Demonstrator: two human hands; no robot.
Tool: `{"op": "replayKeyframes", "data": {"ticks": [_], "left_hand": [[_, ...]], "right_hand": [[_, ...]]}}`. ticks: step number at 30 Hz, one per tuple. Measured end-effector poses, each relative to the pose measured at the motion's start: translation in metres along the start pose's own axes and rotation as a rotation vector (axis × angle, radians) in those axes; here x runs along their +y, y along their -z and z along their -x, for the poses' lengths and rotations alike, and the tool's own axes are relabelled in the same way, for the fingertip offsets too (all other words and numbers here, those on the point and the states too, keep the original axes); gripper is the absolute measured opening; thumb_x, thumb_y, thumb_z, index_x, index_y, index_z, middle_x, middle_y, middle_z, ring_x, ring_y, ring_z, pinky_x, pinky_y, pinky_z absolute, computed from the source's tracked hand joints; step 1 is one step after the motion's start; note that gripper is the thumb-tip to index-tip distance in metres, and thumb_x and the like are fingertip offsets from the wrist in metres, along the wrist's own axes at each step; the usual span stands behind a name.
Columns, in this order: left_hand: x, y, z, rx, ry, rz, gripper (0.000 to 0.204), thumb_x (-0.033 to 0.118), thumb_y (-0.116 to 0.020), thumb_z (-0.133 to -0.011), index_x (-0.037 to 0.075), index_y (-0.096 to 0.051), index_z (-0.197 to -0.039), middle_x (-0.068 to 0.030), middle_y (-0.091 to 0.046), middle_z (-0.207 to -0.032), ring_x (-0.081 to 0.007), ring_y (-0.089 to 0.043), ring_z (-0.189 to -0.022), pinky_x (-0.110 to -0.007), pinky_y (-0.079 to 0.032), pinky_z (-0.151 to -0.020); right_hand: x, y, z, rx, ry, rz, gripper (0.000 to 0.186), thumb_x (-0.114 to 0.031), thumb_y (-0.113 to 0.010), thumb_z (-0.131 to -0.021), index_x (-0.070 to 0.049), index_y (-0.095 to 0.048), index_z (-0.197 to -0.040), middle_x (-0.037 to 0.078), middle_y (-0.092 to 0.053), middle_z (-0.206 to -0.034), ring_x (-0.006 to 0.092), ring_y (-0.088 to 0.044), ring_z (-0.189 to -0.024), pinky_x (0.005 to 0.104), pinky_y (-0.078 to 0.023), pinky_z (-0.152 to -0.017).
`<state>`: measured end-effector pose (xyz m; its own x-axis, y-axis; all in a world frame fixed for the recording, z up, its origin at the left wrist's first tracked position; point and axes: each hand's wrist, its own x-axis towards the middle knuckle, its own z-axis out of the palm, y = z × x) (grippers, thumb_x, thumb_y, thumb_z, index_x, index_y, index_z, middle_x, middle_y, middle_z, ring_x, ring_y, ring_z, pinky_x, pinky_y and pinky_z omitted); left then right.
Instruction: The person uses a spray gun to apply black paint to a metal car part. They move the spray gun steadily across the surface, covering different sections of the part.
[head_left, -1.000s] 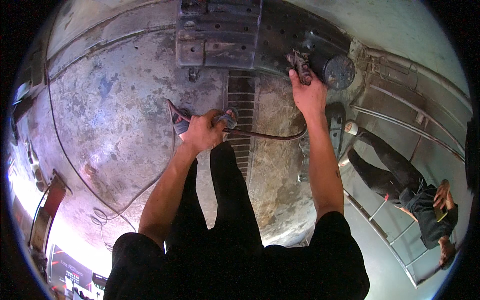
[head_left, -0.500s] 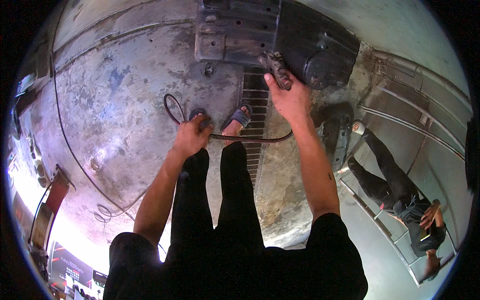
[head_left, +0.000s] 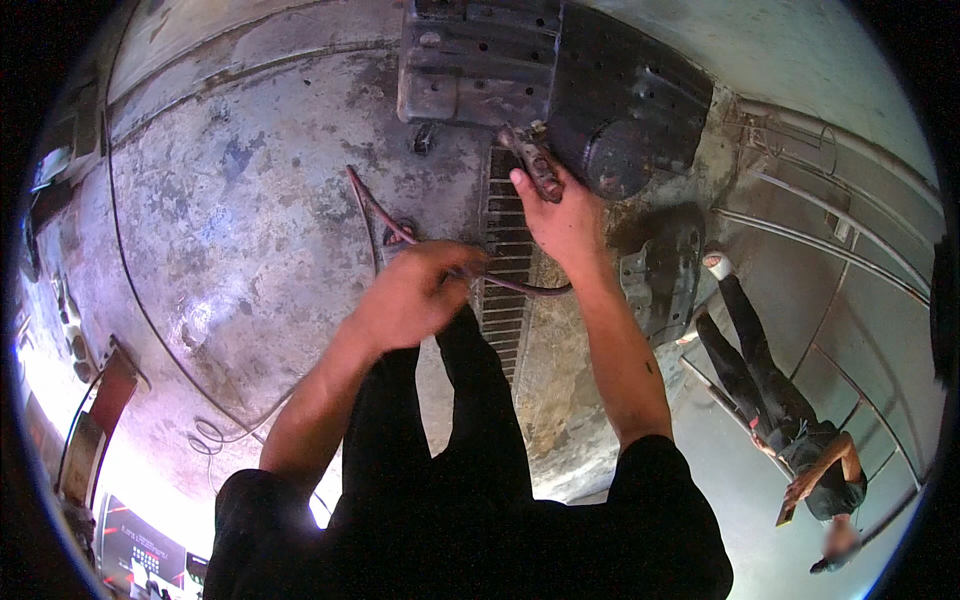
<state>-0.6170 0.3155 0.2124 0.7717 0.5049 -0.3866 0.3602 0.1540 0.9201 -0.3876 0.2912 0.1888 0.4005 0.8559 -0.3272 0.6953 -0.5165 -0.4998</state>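
My right hand (head_left: 568, 225) is closed round a grimy, brown, stubby tool (head_left: 535, 165), thumb along its side. Its exact kind does not show. The tool's far end points at the lower edge of a large dark metal panel (head_left: 480, 85) with holes and a round bulge. My left hand (head_left: 425, 290), slightly blurred, has its fingers curled round a dark reddish hose (head_left: 385, 215). From there the hose loops away to the far left and also runs right toward my right wrist, where its end is hidden.
A slotted floor drain (head_left: 507, 220) runs in front of my feet. Another dark metal part (head_left: 660, 275) leans at the right, near metal rails (head_left: 820, 270). A person (head_left: 790, 410) stands at the right holding a small flat object. A thin cable (head_left: 150, 310) crosses the stained concrete floor (head_left: 260, 200).
My left hand has moved right and closer to the camera with the hose, whose loop has opened out. My right hand and the tool have shifted slightly left and nearer me.
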Motion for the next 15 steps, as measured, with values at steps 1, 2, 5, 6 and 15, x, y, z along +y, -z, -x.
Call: {"op": "replayKeyframes", "data": {"ticks": [1,2,5,6,15], "left_hand": [[0.025,-0.004,-0.005,-0.021,-0.162,-0.021,0.028,0.004,-0.061,-0.083,0.001,-0.066,-0.11,-0.0144,-0.069,-0.102,-0.0338,-0.066,-0.095,-0.042,-0.051,-0.087],[0.049,-0.007,-0.008,-0.026,-0.349,-0.053,0.03,0.003,-0.062,-0.078,0.002,-0.067,-0.108,-0.0131,-0.068,-0.101,-0.0338,-0.065,-0.095,-0.044,-0.05,-0.086],[0.118,-0.025,-0.004,-0.141,-0.733,0.072,0.035,0.005,-0.065,-0.07,0.006,-0.067,-0.105,-0.0101,-0.066,-0.109,-0.0298,-0.063,-0.098,-0.048,-0.049,-0.09],[0.139,-0.034,0.0,-0.108,-0.858,0.167,0.032,0.009,-0.068,-0.072,0.005,-0.066,-0.103,-0.0094,-0.064,-0.108,-0.0273,-0.063,-0.097,-0.048,-0.049,-0.091],[0.201,-0.076,0.039,-0.141,-0.881,0.284,0.013,0.016,-0.068,-0.069,0.007,-0.069,-0.079,-0.0047,-0.069,-0.092,-0.0229,-0.065,-0.093,-0.047,-0.052,-0.094]], "right_hand": [[0.005,0.002,0.002,0.028,0.021,0.019,0.046,-0.043,-0.07,-0.09,-0.007,-0.068,-0.118,0.018,-0.072,-0.092,0.0381,-0.07,-0.089,0.0422,-0.053,-0.079],[0.01,0.004,0.005,0.045,0.012,-0.012,0.046,-0.043,-0.071,-0.089,-0.006,-0.068,-0.117,0.018,-0.072,-0.092,0.0377,-0.07,-0.09,0.042,-0.053,-0.079],[0.029,0.012,0.016,0.082,-0.038,-0.052,0.043,-0.039,-0.073,-0.088,-0.004,-0.07,-0.112,0.019,-0.071,-0.091,0.0362,-0.07,-0.087,0.0407,-0.053,-0.077],[0.036,0.015,0.02,0.12,0.001,-0.029,0.042,-0.039,-0.074,-0.088,-0.004,-0.07,-0.111,0.019,-0.071,-0.091,0.036,-0.07,-0.086,0.0405,-0.053,-0.077],[0.105,0.052,0.042,0.265,-0.02,0.048,0.045,-0.039,-0.075,-0.087,0.001,-0.07,-0.106,0.019,-0.072,-0.089,0.035,-0.071,-0.084,0.0398,-0.054,-0.076]]}}
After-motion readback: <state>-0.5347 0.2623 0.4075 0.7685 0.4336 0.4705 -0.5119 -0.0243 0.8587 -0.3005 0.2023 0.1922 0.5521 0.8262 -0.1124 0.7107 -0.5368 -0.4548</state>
